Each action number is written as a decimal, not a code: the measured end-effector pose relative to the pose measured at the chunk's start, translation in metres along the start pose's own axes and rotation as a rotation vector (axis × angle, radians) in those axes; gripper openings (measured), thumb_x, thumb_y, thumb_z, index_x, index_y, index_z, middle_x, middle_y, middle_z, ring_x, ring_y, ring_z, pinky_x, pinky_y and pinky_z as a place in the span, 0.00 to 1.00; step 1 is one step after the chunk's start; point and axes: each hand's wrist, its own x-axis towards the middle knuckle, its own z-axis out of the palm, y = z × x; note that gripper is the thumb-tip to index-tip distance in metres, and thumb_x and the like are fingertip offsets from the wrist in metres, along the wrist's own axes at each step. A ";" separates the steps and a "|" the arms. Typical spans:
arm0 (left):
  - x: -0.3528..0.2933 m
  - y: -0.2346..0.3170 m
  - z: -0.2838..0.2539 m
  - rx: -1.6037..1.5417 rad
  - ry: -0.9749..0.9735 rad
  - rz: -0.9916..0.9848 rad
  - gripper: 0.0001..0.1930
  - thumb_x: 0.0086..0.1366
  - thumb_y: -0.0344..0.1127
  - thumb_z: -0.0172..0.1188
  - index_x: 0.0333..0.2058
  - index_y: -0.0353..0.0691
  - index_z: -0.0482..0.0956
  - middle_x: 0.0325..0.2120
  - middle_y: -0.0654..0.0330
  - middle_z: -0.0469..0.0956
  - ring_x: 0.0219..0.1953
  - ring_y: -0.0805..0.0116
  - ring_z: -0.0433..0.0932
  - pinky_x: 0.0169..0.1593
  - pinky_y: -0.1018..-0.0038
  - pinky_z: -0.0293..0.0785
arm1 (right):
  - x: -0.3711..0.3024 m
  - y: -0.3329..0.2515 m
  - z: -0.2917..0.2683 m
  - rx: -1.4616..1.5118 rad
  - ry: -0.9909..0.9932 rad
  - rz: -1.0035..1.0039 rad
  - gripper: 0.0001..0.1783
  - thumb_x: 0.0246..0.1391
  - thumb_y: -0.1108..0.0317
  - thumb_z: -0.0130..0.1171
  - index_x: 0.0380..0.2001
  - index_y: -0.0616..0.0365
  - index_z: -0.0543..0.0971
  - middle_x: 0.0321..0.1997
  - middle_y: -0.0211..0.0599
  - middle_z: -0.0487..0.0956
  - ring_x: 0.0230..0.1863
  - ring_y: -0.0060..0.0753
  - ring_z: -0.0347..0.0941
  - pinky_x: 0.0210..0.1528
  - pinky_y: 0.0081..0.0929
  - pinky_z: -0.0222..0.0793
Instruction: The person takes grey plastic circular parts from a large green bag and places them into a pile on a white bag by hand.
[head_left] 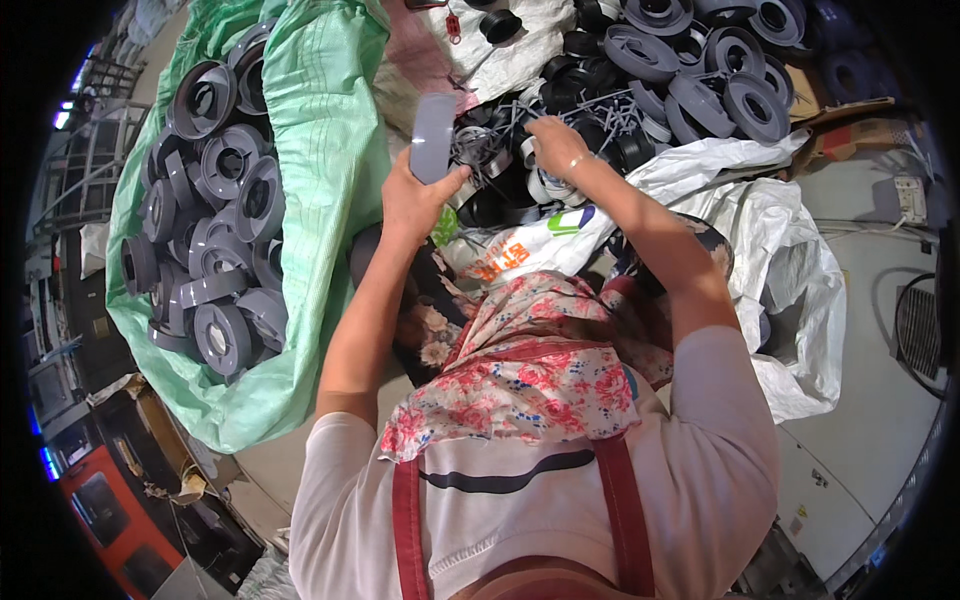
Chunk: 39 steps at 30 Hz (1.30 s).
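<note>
In my left hand [418, 198] is a grey plastic ring [433, 140], held up almost edge-on with fingers and thumb wrapped round its lower end. My right hand [558, 148] reaches over the heap in front of me, fingers bent inward; whatever lies between its fingertips is too small to make out. Beneath both hands are thin grey plastic sprues [478, 150], along with black and white round parts. These lie by a printed white plastic bag [540, 240] at my lap.
To the left, a green woven sack [325, 150] holds many grey plastic rings [222, 335]. More grey flanged rings [755, 105] are piled at the far right. A crumpled white sack [800, 300] lies right of my arm, next to a pale cabinet [860, 370].
</note>
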 end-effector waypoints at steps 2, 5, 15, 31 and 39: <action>0.001 0.005 0.000 -0.094 0.040 -0.077 0.26 0.46 0.43 0.69 0.38 0.30 0.72 0.30 0.57 0.76 0.32 0.73 0.73 0.38 0.76 0.70 | 0.007 0.007 0.015 -0.236 -0.231 -0.074 0.08 0.45 0.69 0.55 0.31 0.56 0.78 0.40 0.41 0.75 0.46 0.42 0.68 0.47 0.34 0.66; 0.004 -0.011 0.002 -0.171 0.107 -0.037 0.26 0.47 0.44 0.68 0.38 0.31 0.71 0.29 0.56 0.75 0.33 0.71 0.74 0.38 0.76 0.70 | 0.023 0.008 0.017 -0.457 -0.453 -0.126 0.10 0.44 0.68 0.56 0.33 0.54 0.78 0.39 0.38 0.75 0.49 0.41 0.67 0.48 0.35 0.66; -0.001 -0.007 0.021 -1.095 -0.198 -0.304 0.23 0.62 0.41 0.51 0.49 0.29 0.63 0.43 0.51 0.72 0.44 0.63 0.73 0.48 0.67 0.70 | 0.025 -0.061 -0.067 0.241 0.189 -0.156 0.11 0.45 0.63 0.58 0.25 0.61 0.78 0.26 0.43 0.75 0.32 0.46 0.71 0.36 0.34 0.68; -0.033 0.026 0.006 -1.107 -0.469 -0.427 0.23 0.60 0.39 0.55 0.49 0.30 0.64 0.43 0.54 0.71 0.43 0.66 0.74 0.48 0.68 0.72 | -0.033 -0.091 -0.129 -0.036 -0.268 -0.596 0.40 0.26 0.68 0.68 0.49 0.58 0.64 0.42 0.45 0.66 0.47 0.46 0.63 0.45 0.33 0.67; -0.037 0.042 0.026 -0.947 -0.227 -0.204 0.21 0.56 0.33 0.59 0.47 0.32 0.66 0.39 0.58 0.72 0.38 0.72 0.72 0.43 0.76 0.69 | -0.030 -0.067 -0.121 0.506 -0.315 0.065 0.40 0.46 0.41 0.55 0.42 0.75 0.68 0.24 0.51 0.76 0.21 0.36 0.75 0.21 0.25 0.71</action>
